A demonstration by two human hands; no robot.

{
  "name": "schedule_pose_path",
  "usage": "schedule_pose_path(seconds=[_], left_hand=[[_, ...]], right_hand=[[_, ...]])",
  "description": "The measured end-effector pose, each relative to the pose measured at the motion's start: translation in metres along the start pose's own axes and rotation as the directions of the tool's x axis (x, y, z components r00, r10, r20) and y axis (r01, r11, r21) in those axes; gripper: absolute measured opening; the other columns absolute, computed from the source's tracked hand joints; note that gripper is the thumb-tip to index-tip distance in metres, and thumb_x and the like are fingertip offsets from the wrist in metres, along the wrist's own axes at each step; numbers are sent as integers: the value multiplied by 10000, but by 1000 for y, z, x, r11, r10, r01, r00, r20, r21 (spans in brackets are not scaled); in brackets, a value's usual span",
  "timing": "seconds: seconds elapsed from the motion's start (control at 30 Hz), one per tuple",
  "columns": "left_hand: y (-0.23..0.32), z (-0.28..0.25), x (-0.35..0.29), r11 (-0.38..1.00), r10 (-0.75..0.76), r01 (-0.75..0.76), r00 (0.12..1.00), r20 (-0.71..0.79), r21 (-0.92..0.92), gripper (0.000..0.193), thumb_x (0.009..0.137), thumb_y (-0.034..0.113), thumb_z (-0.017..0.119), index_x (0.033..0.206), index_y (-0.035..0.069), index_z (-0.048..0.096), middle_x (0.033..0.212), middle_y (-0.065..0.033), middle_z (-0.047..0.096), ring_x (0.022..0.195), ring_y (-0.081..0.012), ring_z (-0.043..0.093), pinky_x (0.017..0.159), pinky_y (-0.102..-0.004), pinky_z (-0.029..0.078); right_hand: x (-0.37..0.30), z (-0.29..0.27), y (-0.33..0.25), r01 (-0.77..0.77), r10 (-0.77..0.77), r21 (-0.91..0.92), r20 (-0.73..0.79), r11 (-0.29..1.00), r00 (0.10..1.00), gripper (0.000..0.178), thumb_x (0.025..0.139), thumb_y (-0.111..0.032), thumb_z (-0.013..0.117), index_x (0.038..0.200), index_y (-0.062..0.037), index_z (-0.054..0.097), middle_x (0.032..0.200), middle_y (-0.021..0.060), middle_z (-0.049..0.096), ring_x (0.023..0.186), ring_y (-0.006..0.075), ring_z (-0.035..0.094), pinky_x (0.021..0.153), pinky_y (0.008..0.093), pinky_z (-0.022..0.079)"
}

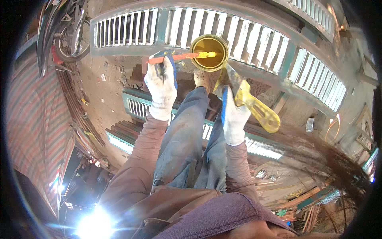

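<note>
My left hand point(162, 87), in a white glove with blue on the palm side, is closed round a red stick point(179, 57). The stick's tip carries yellow paste point(207, 54) and reaches over the mouth of a round open can point(195, 44) with yellowish, smeared insides. My right hand point(235, 119), gloved the same way, grips a putty knife with a yellow, paste-smeared handle point(260, 111). Its dark blade point(231, 79) points up against the can's lower right side. What bears the can is hidden.
Beyond the can lies a long teal louvered panel point(161, 26) with white slats. More slatted panels lie under my legs point(183, 135) and at the upper right point(314, 16). A motorbike wheel point(71, 42) and striped sheeting point(38, 115) are at left; a bright lamp point(95, 225) glares below.
</note>
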State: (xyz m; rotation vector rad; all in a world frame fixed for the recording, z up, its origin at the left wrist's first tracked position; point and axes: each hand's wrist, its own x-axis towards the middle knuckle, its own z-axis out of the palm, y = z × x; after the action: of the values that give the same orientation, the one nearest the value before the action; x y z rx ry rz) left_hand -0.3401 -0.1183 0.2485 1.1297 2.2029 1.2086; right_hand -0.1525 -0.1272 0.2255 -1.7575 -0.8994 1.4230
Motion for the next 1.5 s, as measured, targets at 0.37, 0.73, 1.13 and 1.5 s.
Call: schedule_pose_path(seconds=[0.37, 0.73, 1.13, 1.5], left_hand=[[18, -34, 3, 997, -4, -1, 998, 63, 76, 158, 962, 56, 508, 1080, -41, 546, 1048, -153, 623, 884, -187, 648, 749, -297, 547], [10, -22, -8, 910, 389, -411, 891, 233, 53, 322, 783, -5, 639, 1095, -24, 565, 998, -180, 652, 815, -336, 665, 719, -376, 551], [-50, 23, -4, 991, 108, -121, 970, 217, 48, 435, 879, 131, 664, 1248, -13, 485, 1095, -206, 546, 978, -328, 588, 788, -393, 498], [-66, 56, -76, 952, -306, 306, 947, 101, 21, 840, 796, 103, 753, 1471, 136, 253, 1330, -129, 338, 1163, -282, 451, 965, -441, 427]], right_hand=[[-1, 78, -8, 103, -102, -29, 33, 994, 994, 245, 936, -66, 544, 1166, 19, 552, 1110, 154, 595, 1039, 252, 584, 891, 344, 457], [-8, 93, 2, 88, -88, -1, -89, 996, 992, 306, 898, -22, 628, 1188, 50, 560, 1119, 122, 642, 989, 157, 624, 834, 282, 506], [6, 1, 19, -358, 374, 460, 60, 813, 926, 318, 867, -86, 677, 1160, -16, 576, 848, 75, 645, 537, 126, 574, 548, 306, 562], [159, -197, -9, 496, -467, -562, 207, 662, 859, 288, 920, -80, 604, 1193, 11, 598, 1113, 127, 643, 1009, 204, 608, 892, 336, 489]])
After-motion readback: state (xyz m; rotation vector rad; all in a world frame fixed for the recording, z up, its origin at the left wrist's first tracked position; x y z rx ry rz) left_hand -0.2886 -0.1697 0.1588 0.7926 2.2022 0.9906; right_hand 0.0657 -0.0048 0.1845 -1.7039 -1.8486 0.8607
